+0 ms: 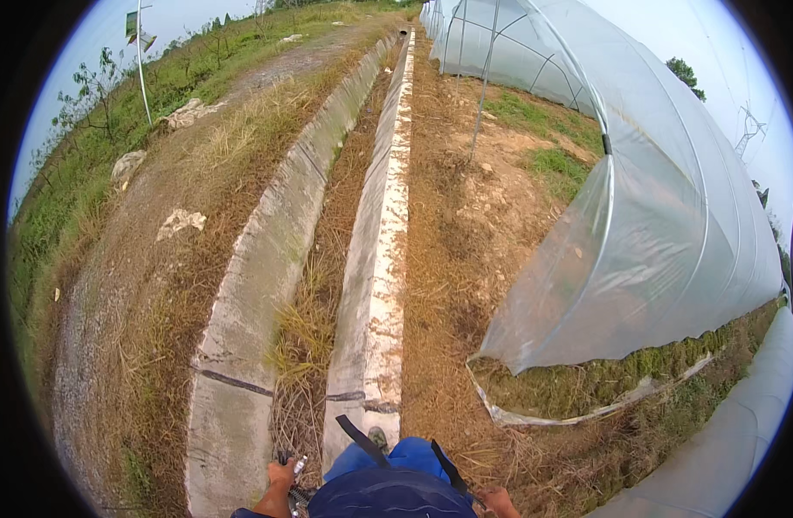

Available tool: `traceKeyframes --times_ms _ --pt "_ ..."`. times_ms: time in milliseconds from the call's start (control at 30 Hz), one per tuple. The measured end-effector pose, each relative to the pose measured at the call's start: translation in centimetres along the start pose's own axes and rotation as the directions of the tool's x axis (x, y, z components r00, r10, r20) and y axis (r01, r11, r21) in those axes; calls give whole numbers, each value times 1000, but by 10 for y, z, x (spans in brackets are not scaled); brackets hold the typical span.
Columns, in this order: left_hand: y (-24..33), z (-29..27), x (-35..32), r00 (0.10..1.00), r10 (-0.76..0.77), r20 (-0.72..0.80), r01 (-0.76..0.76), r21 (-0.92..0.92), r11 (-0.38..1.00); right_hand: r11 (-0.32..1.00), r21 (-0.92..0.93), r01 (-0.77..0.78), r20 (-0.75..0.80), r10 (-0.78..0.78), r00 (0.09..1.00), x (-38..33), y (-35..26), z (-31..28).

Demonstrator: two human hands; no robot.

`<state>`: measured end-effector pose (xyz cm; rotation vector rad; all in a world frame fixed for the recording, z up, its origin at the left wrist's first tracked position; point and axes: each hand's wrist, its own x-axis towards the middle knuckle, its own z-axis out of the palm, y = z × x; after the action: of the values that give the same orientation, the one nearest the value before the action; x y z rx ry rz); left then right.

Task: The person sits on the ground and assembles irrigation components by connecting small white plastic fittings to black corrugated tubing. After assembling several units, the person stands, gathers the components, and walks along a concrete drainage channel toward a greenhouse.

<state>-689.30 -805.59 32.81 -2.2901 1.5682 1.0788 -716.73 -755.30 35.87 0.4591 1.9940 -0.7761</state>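
Note:
At the lower edge, left of my body, my left hand is closed around a dark object with a silvery part; its kind I cannot make out. On the other side, my right hand hangs low with its fingers curled, a thin dark piece beside it, and the picture's edge cuts it off. Dark straps stick out from my dark blue top, above blue trousers. One shoe rests on the pale concrete wall top of a ditch.
Dry grass fills the ditch between its wall and the sloping concrete side. To the right, plastic sheeting hangs on the hoops of a greenhouse, beside bare soil. A gravel track and rocks lie left.

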Motion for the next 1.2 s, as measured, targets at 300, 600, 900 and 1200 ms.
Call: traceKeyframes --times_ms 300,600,900,1200 --pt "435 -25 62 671 697 -255 -724 -23 689 979 135 -154 54 148 987 191 -243 -15" --pt "775 -97 108 120 719 -685 -940 154 304 918 -49 394 -6 -394 919 329 -593 -103" --pt "1119 -221 108 -152 257 -954 -950 70 -304 957 261 -129 -134 168 977 469 -933 -157" --pt "1500 -266 100 -231 414 -881 -453 -279 -847 976 77 -202 120 192 974 581 -1145 -154"
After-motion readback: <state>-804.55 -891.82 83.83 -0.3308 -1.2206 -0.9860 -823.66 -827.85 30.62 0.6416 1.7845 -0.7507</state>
